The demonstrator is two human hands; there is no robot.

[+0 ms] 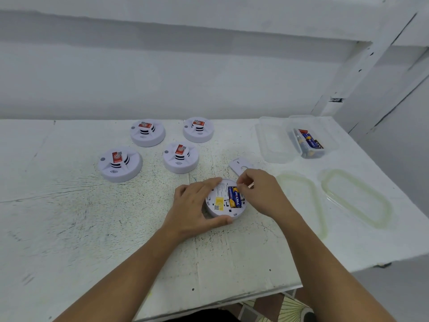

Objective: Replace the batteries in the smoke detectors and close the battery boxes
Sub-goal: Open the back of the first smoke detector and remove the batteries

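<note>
White smoke detectors (120, 165) bear red labels (117, 156); the battery (235, 197) looks blue and yellow; tabletop (92, 217) speckled.

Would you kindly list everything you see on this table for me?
upright smoke detectors: 4, white with red stickers, far left
overturned detector: 1, white, near centre, box open
batteries: blue-yellow, in that box, count unclear
battery cover: 1, white, just beyond that detector
containers: 2, clear, far right; one holds spare batteries
lids: 2, clear, yellowish seals, near right
table: 1, white
left hand: grips the overturned detector
right hand: at the batteries' far end
</note>
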